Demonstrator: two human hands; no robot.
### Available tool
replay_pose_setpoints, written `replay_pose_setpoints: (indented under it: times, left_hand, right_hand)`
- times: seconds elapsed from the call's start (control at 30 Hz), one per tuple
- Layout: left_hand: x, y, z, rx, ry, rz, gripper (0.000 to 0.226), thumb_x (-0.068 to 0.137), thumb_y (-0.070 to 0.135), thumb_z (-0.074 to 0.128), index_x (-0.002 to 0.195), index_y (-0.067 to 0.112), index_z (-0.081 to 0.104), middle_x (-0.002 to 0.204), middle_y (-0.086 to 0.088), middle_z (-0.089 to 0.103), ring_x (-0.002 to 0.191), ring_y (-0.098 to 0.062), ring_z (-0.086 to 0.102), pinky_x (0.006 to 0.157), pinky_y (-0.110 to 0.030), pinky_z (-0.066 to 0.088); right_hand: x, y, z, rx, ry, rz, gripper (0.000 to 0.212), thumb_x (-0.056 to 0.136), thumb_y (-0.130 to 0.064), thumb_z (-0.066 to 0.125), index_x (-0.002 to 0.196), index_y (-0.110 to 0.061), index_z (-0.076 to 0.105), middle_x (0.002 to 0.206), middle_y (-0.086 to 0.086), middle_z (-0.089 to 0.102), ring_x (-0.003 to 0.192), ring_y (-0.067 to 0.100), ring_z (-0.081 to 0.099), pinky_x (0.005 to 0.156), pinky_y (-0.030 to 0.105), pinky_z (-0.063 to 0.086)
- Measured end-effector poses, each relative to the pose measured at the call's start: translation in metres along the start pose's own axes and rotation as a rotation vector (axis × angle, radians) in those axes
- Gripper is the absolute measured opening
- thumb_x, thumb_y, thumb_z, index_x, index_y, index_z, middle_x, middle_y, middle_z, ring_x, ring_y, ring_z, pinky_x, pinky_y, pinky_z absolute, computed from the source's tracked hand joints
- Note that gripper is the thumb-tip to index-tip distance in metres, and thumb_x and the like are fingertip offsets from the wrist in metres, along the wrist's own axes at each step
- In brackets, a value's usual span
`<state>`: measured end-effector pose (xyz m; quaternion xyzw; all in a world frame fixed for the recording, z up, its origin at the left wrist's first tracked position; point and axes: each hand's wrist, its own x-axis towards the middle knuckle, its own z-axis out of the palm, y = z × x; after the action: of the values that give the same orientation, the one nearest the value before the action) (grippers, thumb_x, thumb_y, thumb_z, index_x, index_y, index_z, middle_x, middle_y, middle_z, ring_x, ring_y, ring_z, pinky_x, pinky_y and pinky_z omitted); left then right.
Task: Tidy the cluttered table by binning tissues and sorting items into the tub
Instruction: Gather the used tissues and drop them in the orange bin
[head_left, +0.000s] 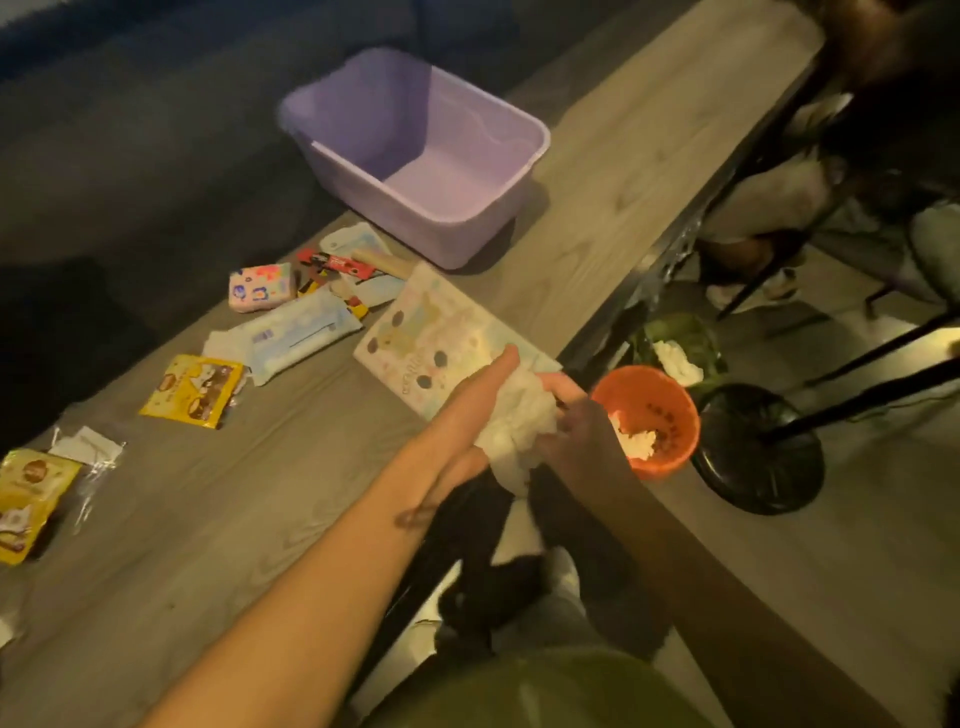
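A crumpled wad of white tissues is pressed between my left hand and my right hand at the table's right edge. Just right of it, below the table edge, stands an orange bin with tissue inside. The purple tub sits empty at the far end of the wooden table. On the table lie a pastel patterned pack, a wet-wipes pack, a small pink pouch, two yellow snack packets and a red wrapper.
A clear plastic wrapper lies by the left yellow packet. A green bag with tissue sits on the floor beyond the orange bin. A black stool base and chair legs stand to the right. Another person's legs are at the far right.
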<state>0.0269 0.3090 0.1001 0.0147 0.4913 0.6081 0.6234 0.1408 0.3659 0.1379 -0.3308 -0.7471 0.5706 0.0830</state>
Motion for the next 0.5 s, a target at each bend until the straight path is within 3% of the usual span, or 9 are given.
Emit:
replay_pose_setpoints:
  times: [0.07, 0.13, 0.2, 0.3, 0.43, 0.5]
  left_hand:
    - [0.015, -0.002, 0.031, 0.083, 0.001, -0.009, 0.076, 0.085, 0.056, 0.048, 0.128, -0.006, 0.05, 0.126, -0.024, 0.057, 0.103, -0.026, 0.059, 0.089, -0.036, 0.048]
    - [0.034, -0.011, 0.068, 0.206, 0.033, -0.039, 0.067, 0.087, 0.055, 0.045, 0.125, 0.001, 0.057, 0.121, -0.017, 0.064, 0.107, -0.027, 0.061, 0.1, -0.04, 0.045]
    - [0.059, -0.023, 0.103, 0.293, 0.046, -0.051, 0.06, 0.089, 0.054, 0.044, 0.119, 0.005, 0.063, 0.112, -0.014, 0.069, 0.102, -0.027, 0.065, 0.094, -0.038, 0.051]
    - [0.104, -0.046, 0.156, 0.291, 0.061, -0.09, 0.055, 0.091, 0.047, 0.048, 0.121, 0.002, 0.061, 0.111, -0.014, 0.066, 0.095, -0.024, 0.065, 0.081, -0.033, 0.055]
    - [0.171, -0.074, 0.195, 0.303, 0.09, -0.121, 0.046, 0.095, 0.034, 0.043, 0.132, 0.006, 0.05, 0.123, -0.008, 0.057, 0.095, -0.015, 0.06, 0.063, -0.017, 0.046]
    - [0.214, -0.088, 0.203, 0.25, 0.135, -0.183, 0.052, 0.096, 0.039, 0.039, 0.136, 0.005, 0.045, 0.132, -0.008, 0.053, 0.109, -0.022, 0.058, 0.074, -0.02, 0.049]
  right_hand:
    - [-0.005, 0.012, -0.029, 0.094, 0.065, 0.025, 0.038, 0.08, 0.011, 0.06, 0.113, -0.009, 0.055, 0.082, -0.02, 0.051, 0.067, -0.006, 0.056, 0.06, 0.001, 0.045]
    - [-0.011, 0.031, -0.063, 0.208, 0.149, 0.041, 0.041, 0.079, 0.014, 0.058, 0.093, -0.025, 0.056, 0.078, -0.021, 0.048, 0.064, -0.012, 0.058, 0.056, 0.0, 0.045]
    - [-0.013, 0.05, -0.092, 0.28, 0.234, 0.089, 0.05, 0.08, 0.011, 0.059, 0.081, -0.037, 0.049, 0.076, -0.02, 0.051, 0.066, -0.02, 0.056, 0.056, 0.006, 0.05]
    - [-0.003, 0.095, -0.139, 0.334, 0.326, 0.202, 0.049, 0.084, 0.003, 0.058, 0.088, -0.045, 0.052, 0.088, -0.022, 0.057, 0.082, -0.008, 0.06, 0.066, 0.017, 0.051]
    - [0.033, 0.157, -0.188, 0.314, 0.435, 0.286, 0.042, 0.082, 0.002, 0.06, 0.086, -0.04, 0.057, 0.09, -0.018, 0.061, 0.078, -0.004, 0.063, 0.067, 0.018, 0.051]
    - [0.058, 0.196, -0.205, 0.288, 0.483, 0.333, 0.039, 0.078, 0.004, 0.06, 0.088, -0.033, 0.063, 0.093, -0.004, 0.069, 0.087, 0.006, 0.067, 0.077, 0.034, 0.058]
